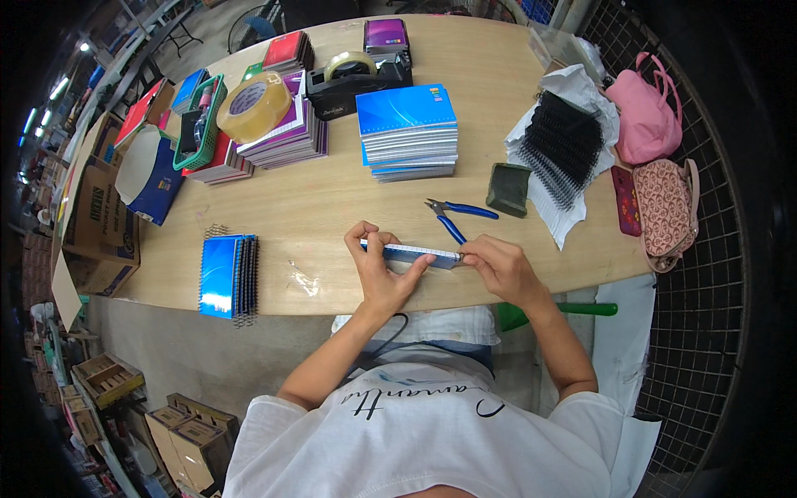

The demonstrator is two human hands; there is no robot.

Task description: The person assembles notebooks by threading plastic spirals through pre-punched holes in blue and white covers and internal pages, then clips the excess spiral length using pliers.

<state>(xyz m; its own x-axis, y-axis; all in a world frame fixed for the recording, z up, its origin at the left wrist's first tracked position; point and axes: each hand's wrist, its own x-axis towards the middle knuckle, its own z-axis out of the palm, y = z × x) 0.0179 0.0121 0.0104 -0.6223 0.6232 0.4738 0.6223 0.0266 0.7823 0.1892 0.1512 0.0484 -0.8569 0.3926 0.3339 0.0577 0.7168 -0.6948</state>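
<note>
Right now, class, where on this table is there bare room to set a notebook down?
Bare wood lies between the finished notebooks, the blue stack and the left hand. The far end is crowded around the tape dispenser.

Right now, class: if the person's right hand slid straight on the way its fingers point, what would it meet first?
The right hand points left along the notebook it holds; it would probably meet the left hand first, gripping the same notebook.
</note>
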